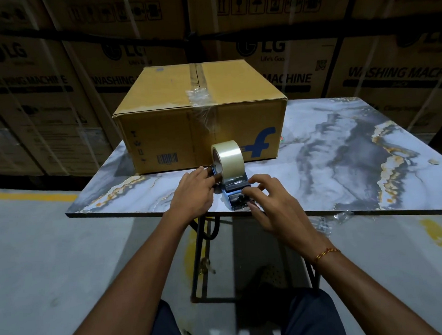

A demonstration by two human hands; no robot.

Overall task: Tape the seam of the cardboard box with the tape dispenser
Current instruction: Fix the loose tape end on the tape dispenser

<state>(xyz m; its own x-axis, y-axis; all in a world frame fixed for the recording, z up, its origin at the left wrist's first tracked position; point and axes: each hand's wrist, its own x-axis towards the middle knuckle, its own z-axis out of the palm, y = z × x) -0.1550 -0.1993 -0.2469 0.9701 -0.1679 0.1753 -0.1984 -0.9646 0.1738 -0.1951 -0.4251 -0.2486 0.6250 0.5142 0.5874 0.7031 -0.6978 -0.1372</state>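
— Start at the hands. What has each grip got?

— Both are on the blue plastic tape dispenser, which sits on the grey-and-gold marbled tabletop near its front edge. The left hand is closed lightly against the dispenser's left side, fingers curled toward the hub of the clear tape roll. The right hand has a narrow pinch at the near end, by the cutter, fingertips on the body. I'd guess it's feeling for the loose tape end, though I can't make out the tape itself there.

— And the box?

— The brown cardboard box stands straight ahead of the hands, further back on the tabletop, just behind the roll. Its top seam runs away from the person, front to back, nearly in line with the dispenser's own long axis.

— Taped already?

— Partly. A crumpled clear strip covers the near stretch and folds down over the front face. Further back the gap looks open.

— Which hand is nearer?

— The left, by a little. To my eye the dispenser must be lifted forward and up onto the lid.
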